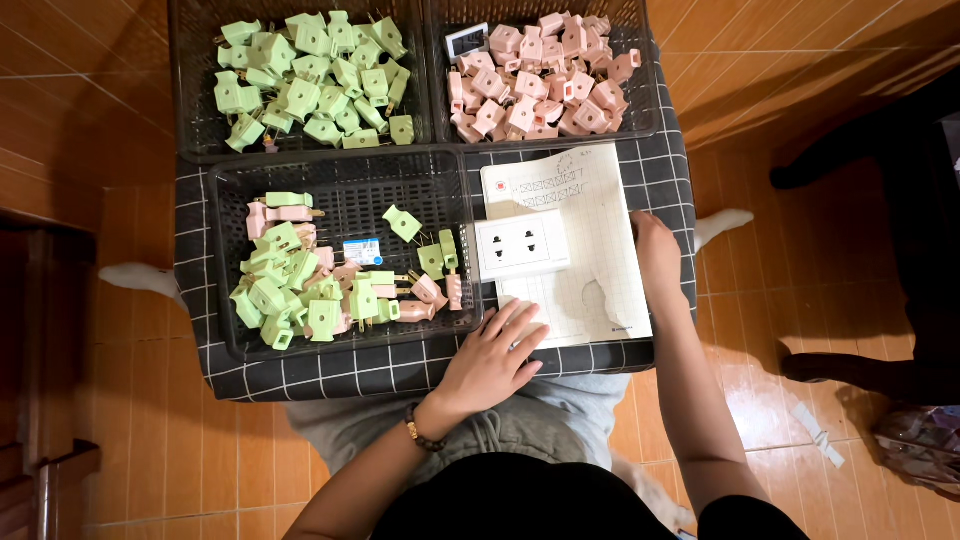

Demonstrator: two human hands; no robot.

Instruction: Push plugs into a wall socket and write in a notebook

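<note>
A sheet of paper, pale and printed with a grid and a row of small boxes along its far edge, is laid on the right part of a small table covered by a dark checked cloth. A white socket plate with two outlets is set on the sheet's left half, its left edge just beside the near basket. The left hand is laid flat on the near left corner of the sheet, fingers spread and gripping nothing, with a beaded bracelet seen at the wrist. The right hand is placed at the sheet's right edge, about halfway along; whether its fingers are curled around the paper's edge cannot be told. In the near basket, green and pink plug parts are heaped toward the left, with a few loose pieces toward its right wall. Two further baskets are set at the far side, one filled with green plug shells, the other with pink plug shells. The sheet reaches nearly to the table's right and near edges, so little bare cloth is left around it. Beyond the table, tiled floor is seen on both sides.
</note>
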